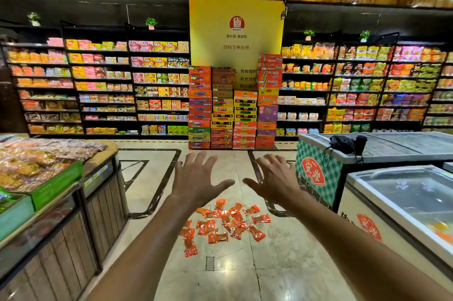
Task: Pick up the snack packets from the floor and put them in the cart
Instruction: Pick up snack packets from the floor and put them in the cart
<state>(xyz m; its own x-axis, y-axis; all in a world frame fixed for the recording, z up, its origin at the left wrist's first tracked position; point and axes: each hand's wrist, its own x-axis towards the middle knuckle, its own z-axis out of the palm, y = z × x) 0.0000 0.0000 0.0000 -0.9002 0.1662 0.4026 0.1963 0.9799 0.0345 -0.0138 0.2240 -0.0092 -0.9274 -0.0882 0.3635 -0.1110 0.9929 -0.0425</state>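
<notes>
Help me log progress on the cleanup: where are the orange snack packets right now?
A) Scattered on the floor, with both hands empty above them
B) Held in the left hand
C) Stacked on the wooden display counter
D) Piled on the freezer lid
A: the snack packets lie scattered on the tiled floor, while the left hand and right hand are spread open above them, holding nothing.

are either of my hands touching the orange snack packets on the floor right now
Apart. In the head view the left hand and right hand are spread open and empty, held out in the air above the orange snack packets on the floor.
</notes>
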